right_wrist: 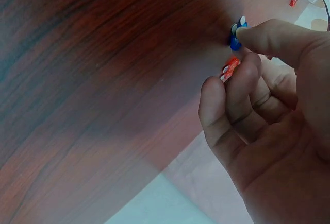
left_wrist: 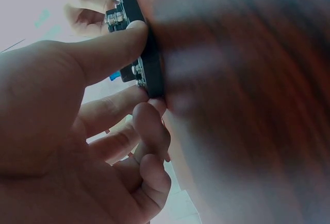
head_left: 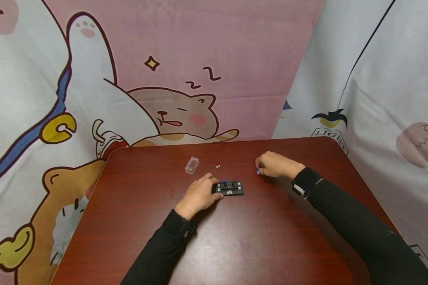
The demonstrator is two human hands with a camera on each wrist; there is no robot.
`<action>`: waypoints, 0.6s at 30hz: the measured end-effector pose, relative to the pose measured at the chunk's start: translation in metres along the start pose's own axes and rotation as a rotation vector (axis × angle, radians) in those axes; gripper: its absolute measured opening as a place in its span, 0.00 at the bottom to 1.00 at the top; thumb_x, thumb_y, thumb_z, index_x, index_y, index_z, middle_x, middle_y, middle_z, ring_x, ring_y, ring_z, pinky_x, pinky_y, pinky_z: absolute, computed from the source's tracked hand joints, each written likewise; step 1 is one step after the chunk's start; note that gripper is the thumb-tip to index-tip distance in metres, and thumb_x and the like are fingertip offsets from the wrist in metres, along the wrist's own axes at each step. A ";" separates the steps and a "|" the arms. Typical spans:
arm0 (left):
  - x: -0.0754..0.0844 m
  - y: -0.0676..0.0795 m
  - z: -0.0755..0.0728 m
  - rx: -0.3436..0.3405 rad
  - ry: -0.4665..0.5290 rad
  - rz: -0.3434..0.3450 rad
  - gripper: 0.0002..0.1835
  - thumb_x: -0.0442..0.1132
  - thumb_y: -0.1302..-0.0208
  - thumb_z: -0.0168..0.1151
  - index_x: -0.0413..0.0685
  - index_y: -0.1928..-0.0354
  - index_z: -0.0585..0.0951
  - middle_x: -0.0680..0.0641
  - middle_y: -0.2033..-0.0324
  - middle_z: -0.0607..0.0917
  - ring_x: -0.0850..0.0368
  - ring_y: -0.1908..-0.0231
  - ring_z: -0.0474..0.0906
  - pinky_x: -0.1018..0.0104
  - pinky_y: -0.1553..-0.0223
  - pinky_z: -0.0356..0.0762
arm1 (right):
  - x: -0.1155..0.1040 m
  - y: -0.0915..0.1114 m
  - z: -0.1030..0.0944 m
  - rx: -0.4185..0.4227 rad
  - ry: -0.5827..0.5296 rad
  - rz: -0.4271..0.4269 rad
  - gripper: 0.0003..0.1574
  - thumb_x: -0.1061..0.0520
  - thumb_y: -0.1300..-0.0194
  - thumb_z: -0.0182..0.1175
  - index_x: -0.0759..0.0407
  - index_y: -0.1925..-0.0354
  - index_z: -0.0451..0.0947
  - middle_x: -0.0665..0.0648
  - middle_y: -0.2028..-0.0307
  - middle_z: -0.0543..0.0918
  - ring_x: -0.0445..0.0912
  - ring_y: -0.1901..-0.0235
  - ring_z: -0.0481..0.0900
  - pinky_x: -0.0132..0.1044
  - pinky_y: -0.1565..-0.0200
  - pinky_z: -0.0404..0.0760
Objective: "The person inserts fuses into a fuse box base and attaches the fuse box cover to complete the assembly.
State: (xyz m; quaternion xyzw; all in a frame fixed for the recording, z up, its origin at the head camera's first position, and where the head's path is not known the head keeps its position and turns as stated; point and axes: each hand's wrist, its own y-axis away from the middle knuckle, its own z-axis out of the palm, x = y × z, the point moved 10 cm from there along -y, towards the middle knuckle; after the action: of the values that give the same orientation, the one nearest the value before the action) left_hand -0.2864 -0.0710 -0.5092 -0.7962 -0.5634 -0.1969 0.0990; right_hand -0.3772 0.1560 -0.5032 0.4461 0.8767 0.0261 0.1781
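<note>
Head, wrist views: left hand (head_left: 199,194) grips black block (head_left: 234,192); right hand (head_left: 274,164) pinches blue piece (right_wrist: 235,44) near red piece (right_wrist: 231,67).

Reddish-brown wood-grain tabletop (head_left: 278,237), far corners rounded; pale glare (head_left: 210,249) marks its near part. Behind hangs a pink-and-white cloth backdrop (head_left: 235,47) with cartoon animals (head_left: 185,111); right, creased white cloth (head_left: 385,79).
</note>
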 end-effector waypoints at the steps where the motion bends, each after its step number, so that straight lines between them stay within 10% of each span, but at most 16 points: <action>1: 0.000 0.000 0.000 0.000 0.000 0.000 0.28 0.53 0.32 0.80 0.51 0.34 0.87 0.48 0.42 0.85 0.51 0.52 0.83 0.47 0.43 0.82 | 0.001 0.000 0.001 -0.004 0.004 0.001 0.03 0.58 0.24 0.69 0.56 0.56 0.88 0.52 0.64 0.86 0.45 0.65 0.78 0.42 0.57 0.81; 18: -0.001 0.000 -0.002 0.003 -0.004 0.013 0.28 0.54 0.31 0.79 0.51 0.34 0.87 0.48 0.42 0.85 0.50 0.51 0.84 0.48 0.43 0.83 | -0.005 -0.003 -0.016 0.106 -0.021 0.033 0.05 0.54 0.25 0.71 0.53 0.60 0.85 0.49 0.70 0.80 0.43 0.71 0.76 0.39 0.64 0.75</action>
State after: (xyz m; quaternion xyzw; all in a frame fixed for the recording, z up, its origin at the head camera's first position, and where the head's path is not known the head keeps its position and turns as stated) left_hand -0.2869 -0.0721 -0.5079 -0.8000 -0.5588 -0.1939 0.1005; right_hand -0.3820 0.1524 -0.4870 0.4697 0.8673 -0.0221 0.1632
